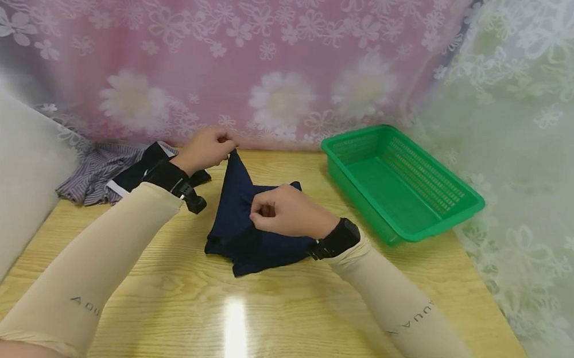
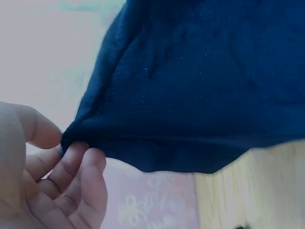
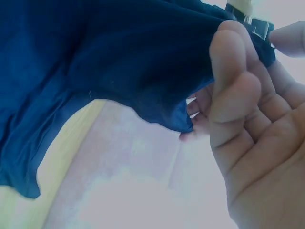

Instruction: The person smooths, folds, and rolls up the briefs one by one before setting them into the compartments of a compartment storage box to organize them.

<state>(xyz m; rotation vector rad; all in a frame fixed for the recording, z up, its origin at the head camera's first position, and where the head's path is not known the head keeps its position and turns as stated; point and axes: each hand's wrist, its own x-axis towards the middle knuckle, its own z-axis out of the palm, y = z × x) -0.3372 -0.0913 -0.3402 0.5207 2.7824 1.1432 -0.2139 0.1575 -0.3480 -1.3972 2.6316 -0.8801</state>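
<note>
A navy-blue garment [image 1: 234,214] is partly lifted off the wooden table, its lower part spread on the tabletop; its exact kind cannot be told. My left hand [image 1: 207,148] pinches one upper corner between thumb and fingers and holds it raised. In the left wrist view the cloth [image 2: 190,86] hangs taut from that pinch, a folded edge running along it. Nearer to me and to the right, my right hand [image 1: 294,211] grips another part of the garment. The right wrist view has the cloth [image 3: 133,62] gathered behind the fingers of that hand [image 3: 257,109], towards the thumb.
To the right on the table [image 1: 191,308] stands a green plastic basket [image 1: 401,236] with slotted sides. A striped grey garment [image 1: 90,174] and a black one with white trim [image 1: 137,167] lie at the back left. A pink floral curtain [image 1: 201,49] hangs behind.
</note>
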